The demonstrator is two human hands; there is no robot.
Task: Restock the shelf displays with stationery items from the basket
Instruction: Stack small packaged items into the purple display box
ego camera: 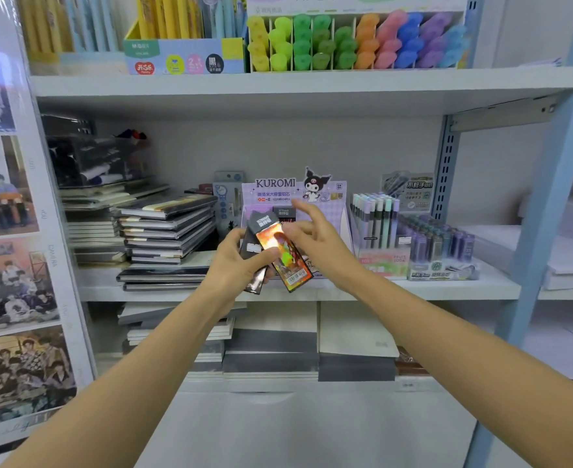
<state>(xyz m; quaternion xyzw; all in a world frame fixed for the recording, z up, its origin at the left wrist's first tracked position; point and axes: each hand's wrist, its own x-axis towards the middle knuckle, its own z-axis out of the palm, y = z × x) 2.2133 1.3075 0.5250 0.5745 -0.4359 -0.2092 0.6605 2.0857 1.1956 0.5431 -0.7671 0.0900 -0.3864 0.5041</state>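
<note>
Now, left hand (235,265) gripping shiny packets (280,246), right hand (318,239) fingers spread just beside, possibly touching, Kuromi box (275,192) behind.

Left forearm (136,366): bare, rising from lower left toward KUROMI display box (275,190), wrist straight. Left hand (234,261): in front of box's lower left part, back of hand to camera, thumb on top and fingers curled beneath, gripping slim glossy packets (283,255) fanned out.

Right forearm (447,325): bare, rising from lower right toward same box. Right hand (315,238): in front of box's middle, fingers spread and loosely bent, index raised highest, fingertips at upper edge of front packet; contact unclear.
</note>
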